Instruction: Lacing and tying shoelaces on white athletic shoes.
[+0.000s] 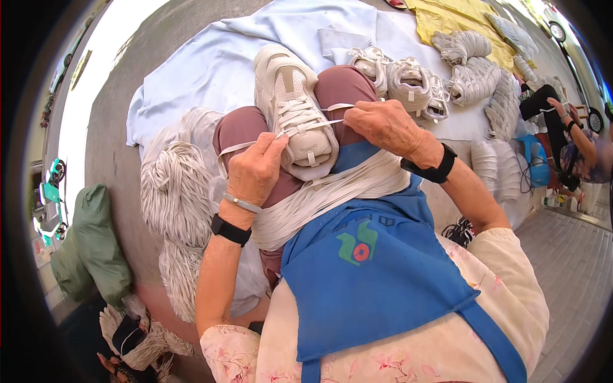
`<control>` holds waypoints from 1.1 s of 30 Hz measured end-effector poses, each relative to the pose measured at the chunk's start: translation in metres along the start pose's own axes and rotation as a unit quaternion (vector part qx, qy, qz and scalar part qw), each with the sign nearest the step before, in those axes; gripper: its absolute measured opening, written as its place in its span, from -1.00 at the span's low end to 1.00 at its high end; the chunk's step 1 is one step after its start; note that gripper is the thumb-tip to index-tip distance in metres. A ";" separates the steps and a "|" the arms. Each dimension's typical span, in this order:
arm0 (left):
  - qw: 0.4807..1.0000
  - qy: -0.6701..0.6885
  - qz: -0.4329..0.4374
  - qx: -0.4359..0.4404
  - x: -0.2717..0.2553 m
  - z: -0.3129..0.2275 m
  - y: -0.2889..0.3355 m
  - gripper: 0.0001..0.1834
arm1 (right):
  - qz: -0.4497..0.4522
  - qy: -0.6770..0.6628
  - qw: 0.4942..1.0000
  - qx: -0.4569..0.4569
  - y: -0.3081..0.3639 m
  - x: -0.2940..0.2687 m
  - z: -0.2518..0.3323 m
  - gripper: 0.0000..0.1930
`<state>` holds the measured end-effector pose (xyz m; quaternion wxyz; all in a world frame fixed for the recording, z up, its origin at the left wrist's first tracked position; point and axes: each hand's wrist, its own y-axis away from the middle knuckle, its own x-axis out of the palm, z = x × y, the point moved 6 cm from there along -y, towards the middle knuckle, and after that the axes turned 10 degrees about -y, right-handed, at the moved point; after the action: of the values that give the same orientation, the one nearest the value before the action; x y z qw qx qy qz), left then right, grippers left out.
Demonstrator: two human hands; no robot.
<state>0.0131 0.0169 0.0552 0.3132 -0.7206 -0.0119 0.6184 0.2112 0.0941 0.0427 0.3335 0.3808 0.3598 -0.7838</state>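
A beige and white sneaker (297, 115) rests between my knees, its toe pointing away and its heel opening toward me. White shoelace (329, 121) runs criss-cross up its tongue. At the top of the lacing, my left hand (255, 167) pinches one lace end, the loose tail hanging off to the left. My right hand (387, 129) holds the other lace end between thumb and fingers, drawn out to the right of the shoe. Across my lap, over a blue apron (383, 274), lies a thick bundle of off-white laces (332, 203).
Large lace bundles (175, 182) in clear plastic sit at my left. Several similar sneakers (408, 83) stand beyond my right knee on a pale blue cloth (211, 64). Stacked rows of pale shoes (476, 80) lie farther right. Green sacks (96, 246) stand far left; another person (584, 150) sits at right.
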 end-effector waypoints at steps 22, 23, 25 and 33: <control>0.846 0.312 0.075 -0.426 0.024 0.011 0.051 -0.76 | -0.019 -0.303 0.923 0.238 0.017 -0.020 0.016 -0.84; 0.897 0.231 0.045 -0.375 0.019 0.011 0.043 -0.75 | -0.020 -0.211 0.960 0.181 0.026 -0.016 0.009 -0.85; 0.890 0.238 0.054 -0.384 0.019 0.014 0.041 -0.74 | 0.004 -0.114 0.981 0.156 0.042 -0.010 0.003 -0.88; 0.875 0.273 0.021 -0.400 0.029 0.029 0.043 -0.72 | -0.040 -0.032 0.989 0.140 0.040 -0.018 0.020 -0.86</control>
<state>-0.0215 0.0069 0.0086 -0.0240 -0.9247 -0.1569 0.3460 0.2452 0.0617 0.0543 0.2566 0.3841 0.2508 -0.8507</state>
